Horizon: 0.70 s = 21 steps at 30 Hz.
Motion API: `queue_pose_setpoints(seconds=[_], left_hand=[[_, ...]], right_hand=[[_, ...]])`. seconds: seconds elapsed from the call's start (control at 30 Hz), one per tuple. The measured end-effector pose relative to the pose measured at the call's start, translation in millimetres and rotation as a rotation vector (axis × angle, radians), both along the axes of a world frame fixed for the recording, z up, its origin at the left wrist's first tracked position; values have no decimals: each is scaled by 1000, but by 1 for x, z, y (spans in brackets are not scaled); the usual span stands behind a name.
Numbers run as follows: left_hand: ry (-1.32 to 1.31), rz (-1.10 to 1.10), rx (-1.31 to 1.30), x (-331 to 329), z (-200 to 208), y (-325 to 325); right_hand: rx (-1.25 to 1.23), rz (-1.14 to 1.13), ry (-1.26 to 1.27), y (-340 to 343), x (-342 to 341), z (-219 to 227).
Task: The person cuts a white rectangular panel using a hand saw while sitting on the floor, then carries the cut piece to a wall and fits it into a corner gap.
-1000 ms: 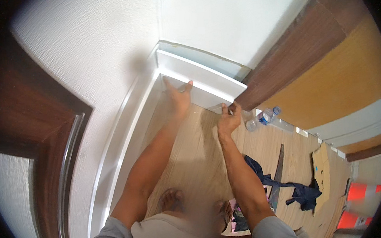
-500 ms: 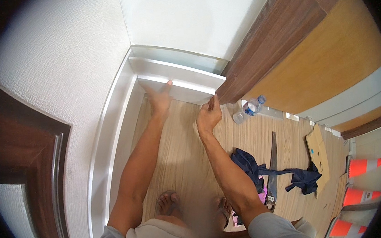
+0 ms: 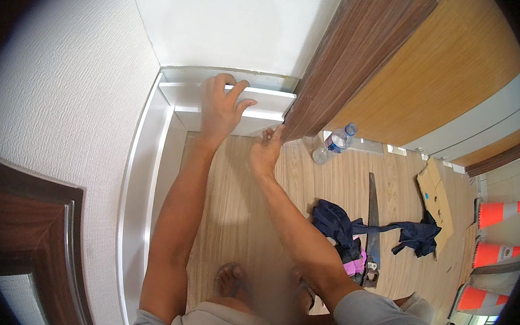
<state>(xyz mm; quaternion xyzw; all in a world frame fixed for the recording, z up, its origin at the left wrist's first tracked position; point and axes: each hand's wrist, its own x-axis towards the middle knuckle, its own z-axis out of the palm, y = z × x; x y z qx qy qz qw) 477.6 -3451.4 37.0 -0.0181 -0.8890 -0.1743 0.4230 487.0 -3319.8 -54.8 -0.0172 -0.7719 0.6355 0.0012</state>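
A short white skirting board [image 3: 271,104] stands along the far wall, between the corner and the brown door frame. Over its top edge my left hand [image 3: 222,107] hooks its fingers, the thumb pressed against the front face. Lower down, at the board's right end by the frame, my right hand [image 3: 265,156] has its fingers curled against the bottom edge; its exact grip is partly hidden. A longer white skirting board [image 3: 143,196] runs along the left wall and meets the short one in the corner.
To the right on the wood floor are a clear plastic bottle [image 3: 335,144], a handsaw [image 3: 371,215], dark blue cloth [image 3: 416,242] and a cardboard piece [image 3: 437,200]. Orange cones [image 3: 496,254] lie at the far right. A brown door frame [image 3: 350,64] borders the short board.
My left hand has moved up from the short board's lower ledge to its top edge. My right hand stays at the board's right end. The view has shifted slightly.
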Motion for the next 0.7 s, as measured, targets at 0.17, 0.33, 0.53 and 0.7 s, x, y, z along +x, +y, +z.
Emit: queue_pose_setpoints(seconds=[0.17,0.33,0.53,0.7], left_hand=[[55,-23,-24,-11,-1,-8],[40,19,-28,-16,-5,-9],[230,404,379,25,-54,18],[59,522,690,46,-87,15]], right_hand=[[-409,55,-422,-24,5,9],[-533,85,-451,-35,-3,30],[-841,50,-437,-40,-14,41],[-880,-31,-443,-45,-15,38]])
